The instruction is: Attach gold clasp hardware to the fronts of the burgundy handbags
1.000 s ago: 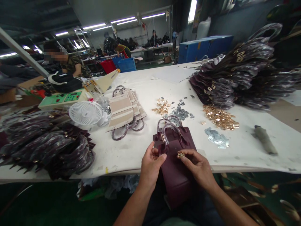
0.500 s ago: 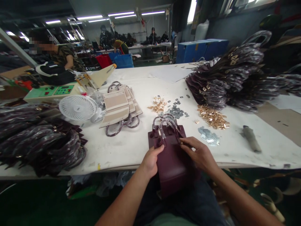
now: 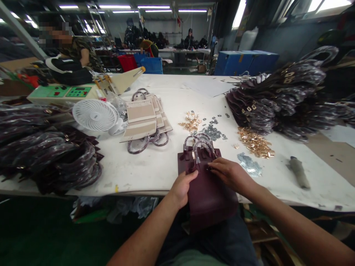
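A dark maroon handbag with plastic-wrapped handles leans upright at the table's front edge, over my lap. My left hand grips its left side, thumb lying on the front panel just under a handle's base. My right hand is closed in a pinch against the upper front, below the right end of the handle. Whatever its fingertips hold is too small and too covered to make out. Behind the bag lie small grey metal plates and a pile of small gold metal fittings.
More gold fittings, pale metal plates and a grey wrapped tool lie at right. Maroon bag pieces are heaped at right and left. Beige panels, a white fan and a co-worker are at left.
My right hand has moved left, from the bag's right edge onto its front panel. My left hand keeps its grip. The view has shifted slightly.
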Demonstrator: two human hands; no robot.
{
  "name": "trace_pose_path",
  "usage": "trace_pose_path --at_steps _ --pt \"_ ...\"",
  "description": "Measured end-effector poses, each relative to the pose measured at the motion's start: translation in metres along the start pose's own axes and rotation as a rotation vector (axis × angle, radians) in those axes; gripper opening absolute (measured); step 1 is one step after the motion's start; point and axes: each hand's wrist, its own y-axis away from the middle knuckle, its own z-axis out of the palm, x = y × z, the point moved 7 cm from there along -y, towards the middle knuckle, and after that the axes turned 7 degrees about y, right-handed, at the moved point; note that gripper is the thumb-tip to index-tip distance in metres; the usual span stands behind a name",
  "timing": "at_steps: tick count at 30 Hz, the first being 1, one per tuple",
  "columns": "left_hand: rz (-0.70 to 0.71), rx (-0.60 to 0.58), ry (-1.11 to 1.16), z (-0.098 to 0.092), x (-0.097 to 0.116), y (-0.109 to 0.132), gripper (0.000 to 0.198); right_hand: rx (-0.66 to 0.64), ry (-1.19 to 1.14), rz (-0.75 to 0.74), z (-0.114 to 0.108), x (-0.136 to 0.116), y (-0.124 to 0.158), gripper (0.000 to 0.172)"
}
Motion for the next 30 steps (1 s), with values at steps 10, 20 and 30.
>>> trace_pose_path --at_steps 10,20,30 --pt "0.021 0.010 0.011 0.000 0.001 -0.002 0.037 -0.088 0.066 -0.099 0.006 -0.002 -0.015 0.032" --pt "-0.020 0.040 0.007 -0.003 -0.001 -0.004 0.032 -0.244 0.048 -0.180 0.012 0.004 -0.025 0.032" --pt "-0.027 0.066 -0.008 -0.001 0.001 -0.007 0.025 -0.225 0.134 -0.190 0.014 0.005 -0.028 0.030"
